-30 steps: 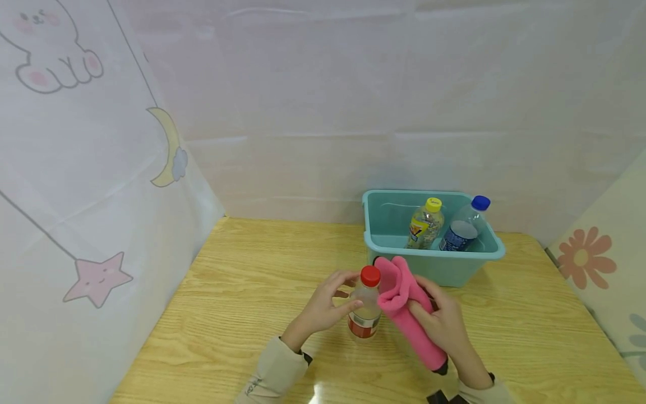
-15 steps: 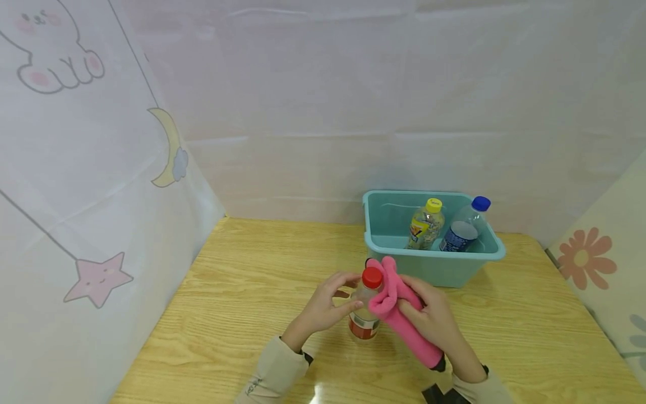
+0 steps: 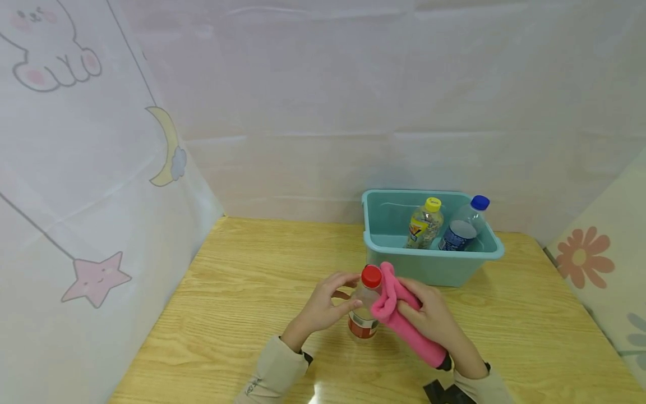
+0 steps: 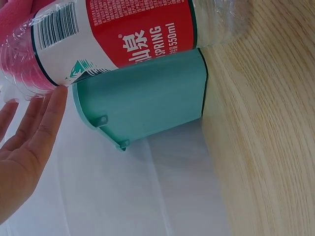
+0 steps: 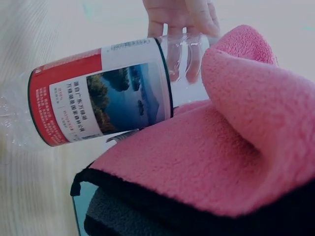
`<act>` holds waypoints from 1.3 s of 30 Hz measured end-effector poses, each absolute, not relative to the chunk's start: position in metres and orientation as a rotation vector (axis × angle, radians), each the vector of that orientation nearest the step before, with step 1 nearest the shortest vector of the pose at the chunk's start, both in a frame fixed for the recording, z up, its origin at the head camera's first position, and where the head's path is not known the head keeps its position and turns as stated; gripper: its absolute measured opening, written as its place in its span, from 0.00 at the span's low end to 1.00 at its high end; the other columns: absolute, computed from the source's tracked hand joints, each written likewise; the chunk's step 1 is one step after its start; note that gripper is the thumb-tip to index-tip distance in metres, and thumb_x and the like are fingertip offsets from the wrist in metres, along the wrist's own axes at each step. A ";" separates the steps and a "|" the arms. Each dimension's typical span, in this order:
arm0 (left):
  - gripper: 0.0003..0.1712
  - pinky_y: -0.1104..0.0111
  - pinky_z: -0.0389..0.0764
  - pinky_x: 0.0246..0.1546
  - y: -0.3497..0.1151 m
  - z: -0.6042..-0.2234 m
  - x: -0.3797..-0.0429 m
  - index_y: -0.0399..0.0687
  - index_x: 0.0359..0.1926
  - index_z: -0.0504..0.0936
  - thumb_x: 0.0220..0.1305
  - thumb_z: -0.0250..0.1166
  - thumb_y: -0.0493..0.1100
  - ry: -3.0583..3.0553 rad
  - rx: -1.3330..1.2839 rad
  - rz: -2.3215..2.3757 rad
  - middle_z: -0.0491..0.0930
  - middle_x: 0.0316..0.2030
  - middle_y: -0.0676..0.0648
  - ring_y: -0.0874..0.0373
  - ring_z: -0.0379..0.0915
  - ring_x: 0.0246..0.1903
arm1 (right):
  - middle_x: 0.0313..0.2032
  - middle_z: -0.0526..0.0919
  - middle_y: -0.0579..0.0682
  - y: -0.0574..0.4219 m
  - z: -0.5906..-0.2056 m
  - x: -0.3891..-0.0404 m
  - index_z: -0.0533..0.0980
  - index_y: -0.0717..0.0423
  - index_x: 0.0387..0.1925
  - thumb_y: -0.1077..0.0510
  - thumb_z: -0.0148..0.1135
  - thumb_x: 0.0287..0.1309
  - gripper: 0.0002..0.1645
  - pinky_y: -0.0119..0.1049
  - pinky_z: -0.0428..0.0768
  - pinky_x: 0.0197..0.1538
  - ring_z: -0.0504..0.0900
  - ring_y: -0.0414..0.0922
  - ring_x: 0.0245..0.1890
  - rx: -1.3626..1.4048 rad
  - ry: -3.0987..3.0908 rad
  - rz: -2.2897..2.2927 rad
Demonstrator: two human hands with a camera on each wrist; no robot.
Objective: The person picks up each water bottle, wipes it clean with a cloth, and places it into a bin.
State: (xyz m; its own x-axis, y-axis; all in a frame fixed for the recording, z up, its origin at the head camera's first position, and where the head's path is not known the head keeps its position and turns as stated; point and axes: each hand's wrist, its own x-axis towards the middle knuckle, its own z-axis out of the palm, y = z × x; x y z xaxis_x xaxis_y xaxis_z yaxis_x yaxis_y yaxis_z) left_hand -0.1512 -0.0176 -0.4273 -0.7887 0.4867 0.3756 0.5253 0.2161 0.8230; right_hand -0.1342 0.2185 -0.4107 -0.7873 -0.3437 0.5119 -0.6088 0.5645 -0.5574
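A clear plastic water bottle (image 3: 362, 327) with a red cap and a red-and-white label stands upright on the wooden table. My left hand (image 3: 323, 306) holds it near the shoulder, thumb in front and fingers behind; in the right wrist view those fingers (image 5: 193, 61) show beside and through the clear plastic. My right hand (image 3: 435, 315) grips a folded pink towel (image 3: 411, 335) with a dark edge and grey underside. The towel's folded end presses close against the bottle's right side, just below the cap. In the left wrist view the bottle's label (image 4: 142, 34) faces the camera.
A teal plastic bin (image 3: 429, 268) stands behind the hands to the right. Inside it lean a bottle with a yellow cap (image 3: 425, 224) and another with a blue cap (image 3: 461, 227). Printed cloth sheets (image 3: 303, 112) surround the table (image 3: 242, 280).
The right hand has brought the towel leftward onto the bottle's right side, then moved it slightly downward. The left hand and bottle have stayed almost still.
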 end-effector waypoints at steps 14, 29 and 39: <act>0.25 0.58 0.78 0.42 -0.017 -0.425 -0.150 0.36 0.56 0.71 0.57 0.64 0.39 -2.419 -0.971 -1.704 0.75 0.50 0.39 0.48 0.73 0.48 | 0.39 0.81 0.55 0.224 -0.434 -0.138 0.73 0.66 0.49 0.68 0.61 0.50 0.21 0.33 0.77 0.33 0.77 0.38 0.34 0.753 -2.565 1.224; 0.23 0.57 0.76 0.47 -0.013 -0.392 -0.128 0.26 0.53 0.68 0.57 0.61 0.31 -2.451 -0.867 -1.846 0.72 0.50 0.32 0.42 0.70 0.51 | 0.45 0.80 0.58 0.224 -0.460 -0.140 0.72 0.66 0.52 0.66 0.59 0.54 0.22 0.35 0.78 0.41 0.78 0.45 0.42 0.726 -2.634 1.320; 0.23 0.60 0.76 0.47 -0.013 -0.396 -0.128 0.25 0.54 0.68 0.58 0.60 0.31 -2.411 -0.889 -1.843 0.71 0.52 0.33 0.42 0.69 0.52 | 0.45 0.80 0.56 0.221 -0.464 -0.139 0.72 0.64 0.53 0.62 0.60 0.56 0.22 0.35 0.77 0.40 0.78 0.47 0.41 0.699 -2.723 1.325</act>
State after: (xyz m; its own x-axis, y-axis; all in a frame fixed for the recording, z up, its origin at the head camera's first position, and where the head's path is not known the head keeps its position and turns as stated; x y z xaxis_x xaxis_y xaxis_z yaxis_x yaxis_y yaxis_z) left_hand -0.1282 -0.0133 -0.3960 -0.8416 0.4409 0.3119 0.4167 0.1629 0.8943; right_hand -0.1391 0.2214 -0.4638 -0.8983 -0.3797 0.2213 -0.4084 0.5352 -0.7394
